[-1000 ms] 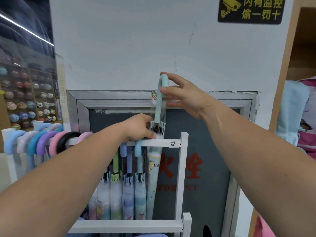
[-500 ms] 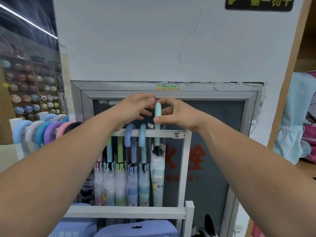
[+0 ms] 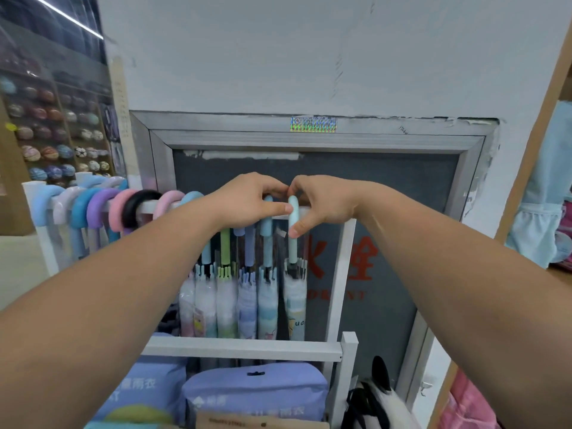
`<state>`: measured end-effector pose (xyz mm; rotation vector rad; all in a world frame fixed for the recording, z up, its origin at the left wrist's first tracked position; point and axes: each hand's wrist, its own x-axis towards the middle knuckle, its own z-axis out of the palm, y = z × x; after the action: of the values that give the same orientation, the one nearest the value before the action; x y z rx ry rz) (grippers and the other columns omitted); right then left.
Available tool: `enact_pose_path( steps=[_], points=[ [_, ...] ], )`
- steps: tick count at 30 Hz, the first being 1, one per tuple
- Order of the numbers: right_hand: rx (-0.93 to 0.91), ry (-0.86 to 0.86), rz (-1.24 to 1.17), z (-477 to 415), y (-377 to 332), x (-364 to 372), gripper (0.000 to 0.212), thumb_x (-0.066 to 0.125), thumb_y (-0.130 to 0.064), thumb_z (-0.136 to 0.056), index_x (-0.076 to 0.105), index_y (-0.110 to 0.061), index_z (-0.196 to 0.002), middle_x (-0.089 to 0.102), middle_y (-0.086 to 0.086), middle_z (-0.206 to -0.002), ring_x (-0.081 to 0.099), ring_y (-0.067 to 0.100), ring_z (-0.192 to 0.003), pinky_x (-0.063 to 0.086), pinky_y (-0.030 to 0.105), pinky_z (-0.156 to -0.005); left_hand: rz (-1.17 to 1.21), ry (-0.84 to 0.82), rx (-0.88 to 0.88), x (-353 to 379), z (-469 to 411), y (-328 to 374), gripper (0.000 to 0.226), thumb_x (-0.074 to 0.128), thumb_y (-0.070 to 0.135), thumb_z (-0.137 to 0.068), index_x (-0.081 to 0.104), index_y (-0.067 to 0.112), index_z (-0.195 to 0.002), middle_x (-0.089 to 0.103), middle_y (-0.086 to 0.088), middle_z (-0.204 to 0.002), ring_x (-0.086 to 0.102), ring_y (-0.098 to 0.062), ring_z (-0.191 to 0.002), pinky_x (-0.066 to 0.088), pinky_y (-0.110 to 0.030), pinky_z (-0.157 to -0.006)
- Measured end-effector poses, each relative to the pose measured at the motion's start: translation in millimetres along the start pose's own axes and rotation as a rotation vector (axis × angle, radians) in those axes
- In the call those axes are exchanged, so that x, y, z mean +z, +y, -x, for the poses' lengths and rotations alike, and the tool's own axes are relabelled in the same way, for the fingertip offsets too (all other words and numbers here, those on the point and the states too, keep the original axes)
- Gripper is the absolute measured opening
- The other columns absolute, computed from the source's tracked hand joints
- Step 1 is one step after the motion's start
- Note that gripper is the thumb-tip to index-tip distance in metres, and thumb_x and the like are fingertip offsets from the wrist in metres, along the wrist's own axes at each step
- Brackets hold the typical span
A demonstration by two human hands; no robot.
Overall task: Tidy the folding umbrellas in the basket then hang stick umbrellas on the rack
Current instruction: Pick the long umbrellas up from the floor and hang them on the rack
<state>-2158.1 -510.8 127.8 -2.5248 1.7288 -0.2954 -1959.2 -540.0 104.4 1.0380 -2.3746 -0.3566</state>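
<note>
Packets point(image 3: 253, 394) of blue sit nearest you, below the white rack point(image 3: 339, 280). On the rack's top bar hang the stick umbrellas point(image 3: 247, 305), side by side. Your right hand point(image 3: 325, 202) pinches the mint umbrella handle point(image 3: 293, 230) hooked over that bar, thumb in front. Your left hand point(image 3: 247, 202) curls over the bar beside it, thumb tip touching that handle. Behind the rack stands a grey framed panel point(image 3: 402, 187).

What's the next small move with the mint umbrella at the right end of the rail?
Probably let go with both hands and check it hangs. The mint umbrella's handle already curves over the white rail, its canopy hanging straight beside the others, while the right hand and left hand pinch the hook.
</note>
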Motion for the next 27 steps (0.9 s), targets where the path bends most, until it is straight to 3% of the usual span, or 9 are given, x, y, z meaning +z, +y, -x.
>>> enact_pose_path(
  steps=[4,8,11,14,20,24,27],
  points=[
    [0.020,0.040,0.037,4.3,-2.9,-0.3,0.079,0.086,-0.057,-0.063,0.055,-0.019,-0.124,0.062,-0.002,-0.111,0.059,0.020,-0.100,0.050,0.035,-0.084,0.014,0.031,-0.008,2.9,-0.2,-0.9,0.047,0.064,0.068,-0.075,0.067,0.050,-0.119,0.069,0.024,-0.115,0.072,-0.022,-0.101,0.059,-0.050,-0.087],
    [-0.005,0.106,0.094,14.5,-0.4,3.0,0.083,0.081,-0.062,-0.067,0.058,-0.021,-0.135,0.067,-0.003,-0.122,0.062,0.020,-0.112,0.050,0.040,-0.097,-0.019,0.079,-0.009,6.8,-2.4,0.2,0.032,0.069,0.049,-0.089,0.071,0.041,-0.120,0.072,0.017,-0.115,0.066,-0.006,-0.100,0.053,-0.034,-0.091],
    [-0.013,0.155,0.027,24.3,6.3,5.5,0.079,0.079,-0.060,-0.072,0.057,-0.024,-0.139,0.065,-0.005,-0.132,0.059,0.017,-0.121,0.047,0.041,-0.104,-0.048,0.075,-0.025,9.2,-2.3,1.7,0.033,0.070,0.051,-0.088,0.071,0.041,-0.120,0.070,0.020,-0.119,0.063,-0.006,-0.108,0.050,-0.033,-0.096],
    [-0.010,0.164,-0.033,28.3,13.9,6.5,0.066,0.075,-0.059,-0.078,0.061,-0.029,-0.136,0.066,-0.010,-0.131,0.059,0.012,-0.121,0.047,0.040,-0.104,-0.071,0.072,-0.037,10.7,-1.9,2.5,0.037,0.068,0.057,-0.086,0.069,0.047,-0.122,0.067,0.023,-0.126,0.058,-0.004,-0.117,0.046,-0.031,-0.102],
    [-0.004,0.244,0.109,30.4,20.7,16.7,0.062,0.060,-0.069,-0.085,0.054,-0.039,-0.138,0.064,-0.010,-0.134,0.057,0.018,-0.124,0.042,0.046,-0.105,-0.072,0.084,-0.058,13.7,2.8,8.8,0.038,0.067,0.058,-0.087,0.068,0.046,-0.123,0.066,0.023,-0.127,0.057,-0.003,-0.121,0.044,-0.031,-0.105],
    [-0.024,0.313,0.184,35.9,23.4,27.3,0.066,0.052,-0.068,-0.090,0.045,-0.035,-0.147,0.050,-0.004,-0.150,0.030,0.017,-0.148,0.024,0.048,-0.115,-0.130,0.150,-0.066,21.7,12.0,11.5,0.046,0.064,0.054,-0.091,0.061,0.040,-0.134,0.058,0.010,-0.144,0.048,-0.010,-0.136,0.036,-0.031,-0.112],
    [0.007,0.405,0.150,48.1,21.4,35.5,0.071,0.053,-0.064,-0.091,0.040,-0.029,-0.151,0.041,-0.004,-0.157,0.016,0.015,-0.153,0.014,0.050,-0.121,-0.180,0.199,-0.062,28.1,26.3,14.1,0.055,0.061,0.050,-0.094,0.051,0.033,-0.145,0.043,-0.002,-0.157,0.033,-0.016,-0.148,0.025,-0.034,-0.118]
  ],
)
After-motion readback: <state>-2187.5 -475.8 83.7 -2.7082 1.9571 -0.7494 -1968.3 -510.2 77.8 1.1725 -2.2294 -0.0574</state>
